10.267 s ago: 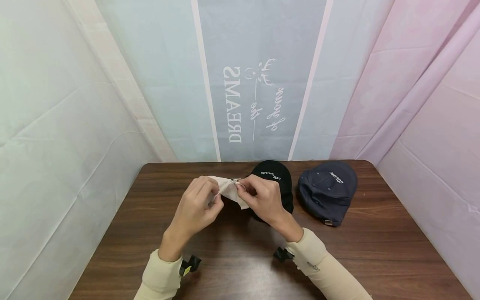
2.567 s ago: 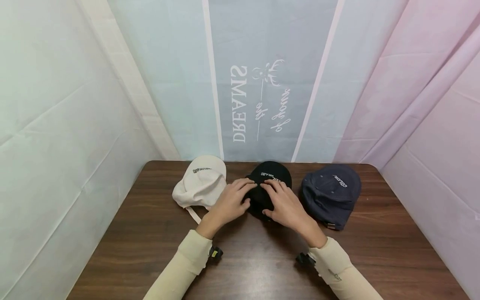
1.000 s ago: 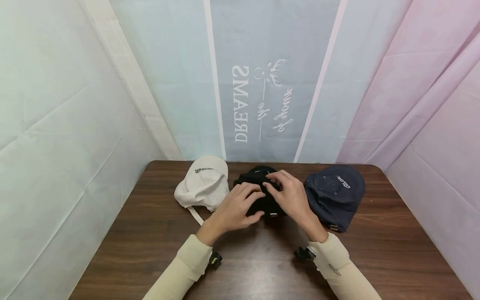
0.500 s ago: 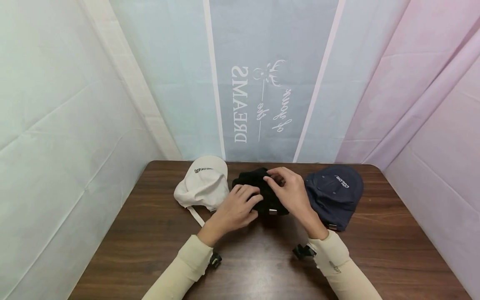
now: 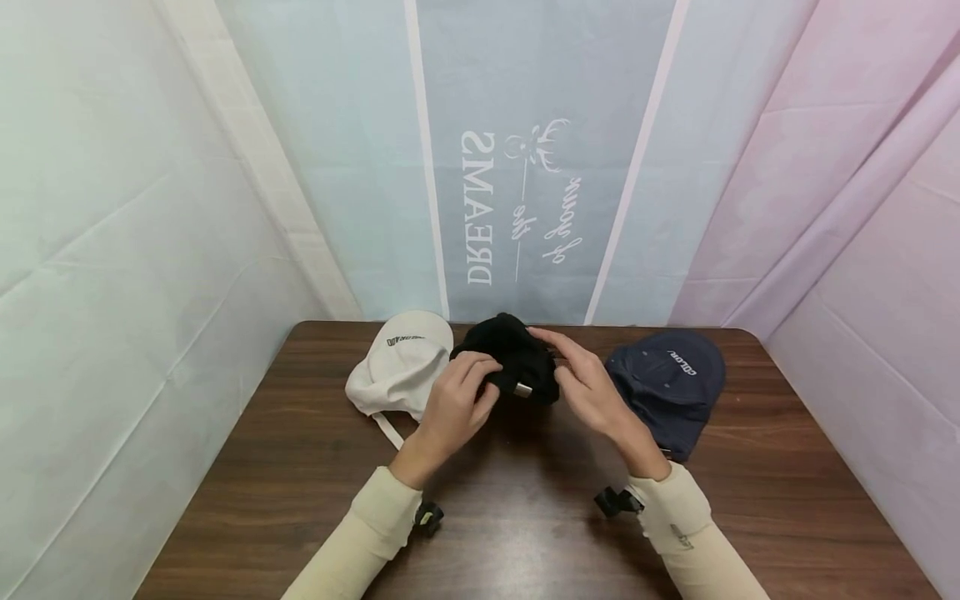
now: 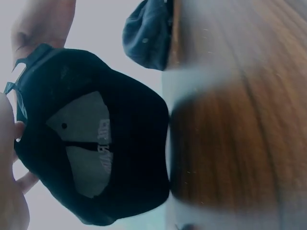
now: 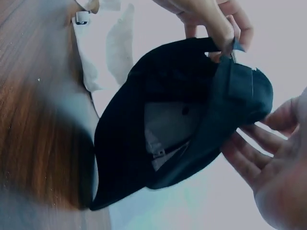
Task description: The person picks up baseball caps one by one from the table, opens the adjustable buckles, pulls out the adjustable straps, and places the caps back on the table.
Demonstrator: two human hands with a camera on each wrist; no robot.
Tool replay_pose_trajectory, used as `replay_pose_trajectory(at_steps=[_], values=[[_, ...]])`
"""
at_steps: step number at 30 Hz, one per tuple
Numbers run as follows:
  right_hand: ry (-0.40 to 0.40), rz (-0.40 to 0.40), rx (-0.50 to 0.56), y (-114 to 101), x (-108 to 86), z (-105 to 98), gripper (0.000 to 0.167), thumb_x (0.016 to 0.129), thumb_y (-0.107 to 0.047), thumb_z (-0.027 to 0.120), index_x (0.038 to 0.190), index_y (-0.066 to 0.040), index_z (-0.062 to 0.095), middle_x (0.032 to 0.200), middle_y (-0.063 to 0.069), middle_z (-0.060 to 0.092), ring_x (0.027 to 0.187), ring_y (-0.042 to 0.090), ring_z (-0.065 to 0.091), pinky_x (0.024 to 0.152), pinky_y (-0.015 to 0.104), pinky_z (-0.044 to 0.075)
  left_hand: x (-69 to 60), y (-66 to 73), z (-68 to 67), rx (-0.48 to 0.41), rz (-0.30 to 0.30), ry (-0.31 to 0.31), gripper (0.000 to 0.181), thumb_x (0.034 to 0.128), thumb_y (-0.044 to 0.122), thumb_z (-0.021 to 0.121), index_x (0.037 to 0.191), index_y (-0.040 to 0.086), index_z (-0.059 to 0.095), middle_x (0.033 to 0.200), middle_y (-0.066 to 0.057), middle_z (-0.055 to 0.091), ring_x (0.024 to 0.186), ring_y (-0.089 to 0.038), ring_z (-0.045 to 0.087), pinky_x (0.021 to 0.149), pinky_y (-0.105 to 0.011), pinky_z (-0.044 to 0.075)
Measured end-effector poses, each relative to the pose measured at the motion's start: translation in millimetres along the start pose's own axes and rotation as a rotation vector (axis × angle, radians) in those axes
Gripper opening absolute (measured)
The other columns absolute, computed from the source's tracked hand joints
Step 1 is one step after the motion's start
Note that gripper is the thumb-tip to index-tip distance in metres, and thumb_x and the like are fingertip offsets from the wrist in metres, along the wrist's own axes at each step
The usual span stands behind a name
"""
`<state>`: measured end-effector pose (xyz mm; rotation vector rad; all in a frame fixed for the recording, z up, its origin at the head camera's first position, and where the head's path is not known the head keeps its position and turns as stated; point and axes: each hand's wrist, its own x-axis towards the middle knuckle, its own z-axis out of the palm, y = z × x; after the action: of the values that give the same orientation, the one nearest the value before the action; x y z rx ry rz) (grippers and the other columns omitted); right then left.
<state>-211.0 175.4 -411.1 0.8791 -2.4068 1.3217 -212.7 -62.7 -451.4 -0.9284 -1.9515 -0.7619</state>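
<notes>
A black baseball cap [image 5: 510, 348] is tipped up at the back of the table, its silver strap buckle toward me. In the right wrist view, the thumb and fingers of my left hand [image 5: 455, 400] pinch its rear edge by the strap. My right hand [image 5: 592, 387] rests against the cap's right side with fairly straight fingers. In the left wrist view, the cap's opening shows a grey lining [image 6: 86, 143], and its front edge meets or nearly meets the wooden table [image 6: 230, 158].
A white cap [image 5: 405, 367] lies to the left, its strap loose toward me. To the right lies a navy cap [image 5: 671, 383], partly behind my right wrist. Fabric curtains [image 5: 525, 167] enclose the table's back and sides.
The white cap left both hands and lies at left. The black cap has been picked up, tilted and shifted back and left. Just now my right fingers straightened along its side.
</notes>
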Motion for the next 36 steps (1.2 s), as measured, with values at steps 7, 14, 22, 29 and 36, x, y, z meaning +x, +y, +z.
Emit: replay_pose_trajectory(at_steps=[7, 14, 22, 29, 36], values=[[-0.077, -0.168, -0.021, 6, 1.8, 1, 0.102, 0.081, 0.017, 0.067, 0.169, -0.011, 0.025, 0.173, 0.011, 0.028, 0.153, 0.031, 0.038, 0.119, 0.022, 0.035, 11.3, 0.8, -5.9, -0.055, -0.065, 0.089, 0.018, 0.0956, -0.004, 0.063, 0.112, -0.001, 0.068, 0.109, -0.014, 0.070, 0.102, -0.027, 0.069, 0.091, -0.040, 0.059], [0.008, -0.198, -0.102, 4, 1.8, 11, 0.105, 0.080, 0.000, 0.091, 0.163, -0.007, 0.028, 0.170, 0.016, 0.030, 0.150, 0.031, 0.044, 0.114, 0.042, 0.047, 19.3, 3.6, -10.1, -0.063, -0.106, 0.127, 0.016, 0.0993, -0.002, 0.062, 0.114, 0.000, 0.067, 0.109, -0.014, 0.070, 0.100, -0.027, 0.070, 0.089, -0.040, 0.059], [0.245, -0.222, 0.001, -4, 2.6, 16, 0.048, 0.089, 0.010, 0.077, 0.132, 0.001, 0.057, 0.145, 0.020, 0.057, 0.117, 0.027, 0.065, 0.098, 0.030, 0.054, 29.6, 4.6, -12.8, -0.093, -0.143, 0.151, 0.016, 0.0989, -0.003, 0.059, 0.113, -0.001, 0.066, 0.105, -0.013, 0.069, 0.094, -0.026, 0.069, 0.088, -0.040, 0.059], [0.378, -0.266, 0.041, -12, 6.4, 14, 0.034, 0.089, 0.013, 0.074, 0.120, 0.003, 0.063, 0.125, 0.019, 0.067, 0.100, 0.020, 0.069, 0.088, 0.025, 0.057, 35.6, 5.1, -16.0, -0.098, -0.140, 0.156, 0.016, 0.0999, -0.004, 0.058, 0.114, -0.002, 0.064, 0.102, -0.012, 0.068, 0.087, -0.024, 0.066, 0.081, -0.038, 0.058], [0.423, -0.353, 0.087, -17, 11.2, 11, 0.031, 0.086, 0.020, 0.072, 0.113, 0.006, 0.065, 0.121, 0.020, 0.067, 0.096, 0.019, 0.068, 0.086, 0.023, 0.056, 38.2, 5.2, -18.1, -0.092, -0.110, 0.143, 0.018, 0.1002, -0.006, 0.059, 0.117, -0.003, 0.064, 0.102, -0.014, 0.068, 0.085, -0.024, 0.065, 0.077, -0.039, 0.058]])
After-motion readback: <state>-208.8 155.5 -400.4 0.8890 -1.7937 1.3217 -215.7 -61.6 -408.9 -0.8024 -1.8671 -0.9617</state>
